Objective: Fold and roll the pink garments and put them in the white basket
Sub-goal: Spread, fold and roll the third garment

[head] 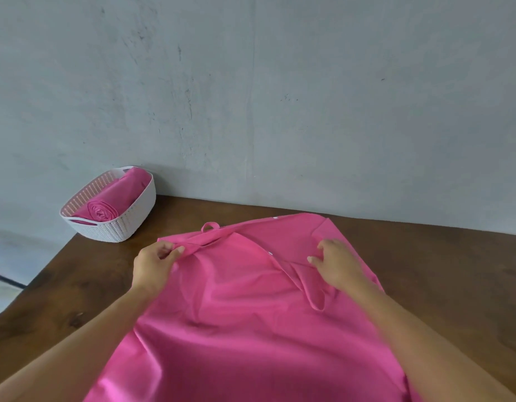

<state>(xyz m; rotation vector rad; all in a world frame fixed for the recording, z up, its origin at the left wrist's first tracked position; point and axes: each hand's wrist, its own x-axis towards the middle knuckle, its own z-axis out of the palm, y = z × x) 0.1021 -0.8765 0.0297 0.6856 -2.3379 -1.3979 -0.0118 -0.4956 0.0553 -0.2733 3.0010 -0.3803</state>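
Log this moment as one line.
step: fold, garment spread on table | left hand: pinches top edge | right hand: touches garment, grip unclear | basket: holds a roll

I see pink garment (251,329) spread open, wrinkled, on table (454,271) at centre, near end running out of my view. White basket (129,224) upright, far left, perforated walls. Rolled pink garment (106,207) lies inside, spiral end facing near.
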